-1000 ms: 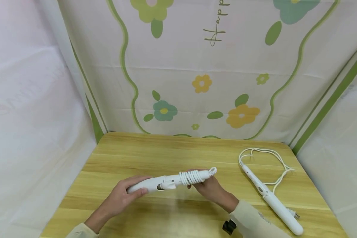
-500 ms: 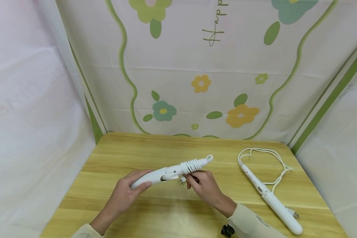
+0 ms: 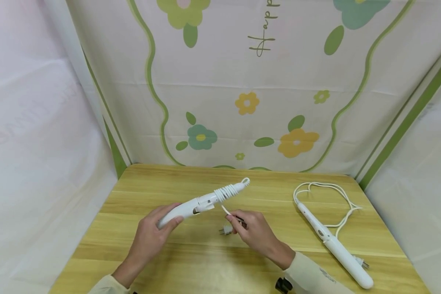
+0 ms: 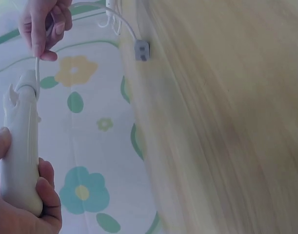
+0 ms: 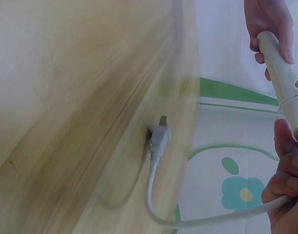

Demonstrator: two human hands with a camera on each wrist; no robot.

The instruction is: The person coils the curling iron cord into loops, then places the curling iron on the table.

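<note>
My left hand (image 3: 149, 235) grips the thick end of a white hair iron (image 3: 186, 209), its thumb along the near side. The iron is held above the table, its thinner end tilted up to the right. White cord (image 3: 226, 192) is wound in several turns round that thinner end. Just below the coil, my right hand (image 3: 256, 233) pinches the cord's free length between thumb and fingers. The cord's plug (image 3: 226, 230) hangs beside the right hand; in the right wrist view the plug (image 5: 159, 137) dangles from a loop of cord near the wood.
A second white hair iron (image 3: 336, 247) lies on the wooden table (image 3: 139, 192) at the right, its cord (image 3: 347, 198) looped behind it and its plug (image 3: 361, 262) beside it. Patterned cloth (image 3: 220, 81) walls in the back and sides.
The right hand has drawn away from the coil, and a stretch of cord now runs free between them. The iron's thinner end has tilted upward and shifted left. The plug has come into view.
</note>
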